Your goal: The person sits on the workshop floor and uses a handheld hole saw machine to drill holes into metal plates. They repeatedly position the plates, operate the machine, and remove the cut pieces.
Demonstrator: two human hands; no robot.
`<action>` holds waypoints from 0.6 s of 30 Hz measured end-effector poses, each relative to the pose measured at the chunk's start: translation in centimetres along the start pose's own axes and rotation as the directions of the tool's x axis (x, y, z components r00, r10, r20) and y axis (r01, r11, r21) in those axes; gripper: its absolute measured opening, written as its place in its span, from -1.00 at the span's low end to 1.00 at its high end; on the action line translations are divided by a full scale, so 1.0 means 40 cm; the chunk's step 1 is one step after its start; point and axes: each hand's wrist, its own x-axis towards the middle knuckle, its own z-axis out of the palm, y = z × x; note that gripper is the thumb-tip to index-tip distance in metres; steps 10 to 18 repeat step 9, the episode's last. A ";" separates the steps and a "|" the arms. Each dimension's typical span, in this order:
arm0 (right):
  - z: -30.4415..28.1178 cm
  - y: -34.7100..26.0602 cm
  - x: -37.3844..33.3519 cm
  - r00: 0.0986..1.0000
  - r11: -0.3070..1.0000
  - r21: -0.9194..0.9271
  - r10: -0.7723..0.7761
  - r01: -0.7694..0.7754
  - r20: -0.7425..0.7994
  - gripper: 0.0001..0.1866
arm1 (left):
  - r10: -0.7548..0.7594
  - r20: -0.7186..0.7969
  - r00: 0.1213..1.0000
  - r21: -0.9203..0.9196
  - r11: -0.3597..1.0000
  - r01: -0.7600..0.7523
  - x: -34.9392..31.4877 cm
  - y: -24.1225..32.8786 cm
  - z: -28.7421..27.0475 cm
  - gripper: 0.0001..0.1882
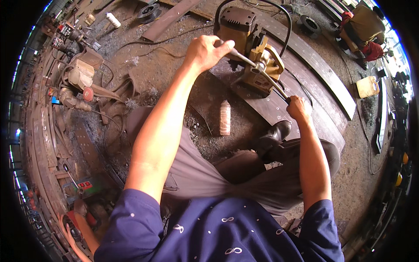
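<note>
A tan magnetic drill [262, 72] with a brown motor housing stands on long dark steel plates [279, 105] ahead of me. Two metal feed-handle bars stick out from its hub on opposite sides. My left hand [206, 53] is wrapped round the grip of the upper-left feed handle [239, 54], thumb along it. Lower down on the right, my right hand [299, 108] closes round the end of the other feed handle [276, 85]. The drill bit is hidden behind the machine's body. A clear plastic bottle [224, 118] stands on the dirty floor between my legs and the drill.
Small marks or holes dot the plates. Cables cross the chip-strewn floor. Another tan machine [83, 72] sits at left. A person [364, 32] crouches at far right, near a yellowish jerrycan [367, 87]. Someone else's arm [85, 231] shows at lower left. Wire spools [149, 13] lie at the back.
</note>
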 end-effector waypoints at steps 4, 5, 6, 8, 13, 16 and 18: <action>0.028 -0.003 0.053 0.999 0.999 0.030 0.020 -0.019 -0.044 -0.74 | 0.111 0.094 0.989 0.186 0.974 -0.127 -0.029 -0.012 -0.022 -0.45; 0.028 0.010 0.058 0.996 0.999 0.024 0.042 -0.040 -0.074 -0.74 | 0.134 0.120 0.984 0.173 0.973 -0.153 -0.020 0.003 -0.029 -0.44; 0.031 0.021 0.063 0.994 0.998 0.011 0.055 -0.055 -0.092 -0.74 | 0.157 0.146 0.977 0.159 0.971 -0.179 -0.013 0.012 -0.031 -0.42; 0.041 0.028 0.066 0.991 0.998 -0.013 0.065 -0.067 -0.116 -0.73 | 0.171 0.073 0.983 0.092 0.980 -0.178 -0.004 0.001 -0.027 -0.40; 0.046 0.028 0.063 0.992 0.998 -0.020 0.062 -0.064 -0.109 -0.73 | 0.168 0.036 0.985 0.064 0.983 -0.170 -0.001 -0.010 -0.026 -0.39; 0.046 0.028 0.063 0.992 0.998 -0.020 0.062 -0.064 -0.109 -0.73 | 0.168 0.036 0.985 0.064 0.983 -0.170 -0.001 -0.010 -0.026 -0.39; 0.046 0.028 0.063 0.992 0.998 -0.020 0.062 -0.064 -0.109 -0.73 | 0.168 0.036 0.985 0.064 0.983 -0.170 -0.001 -0.010 -0.026 -0.39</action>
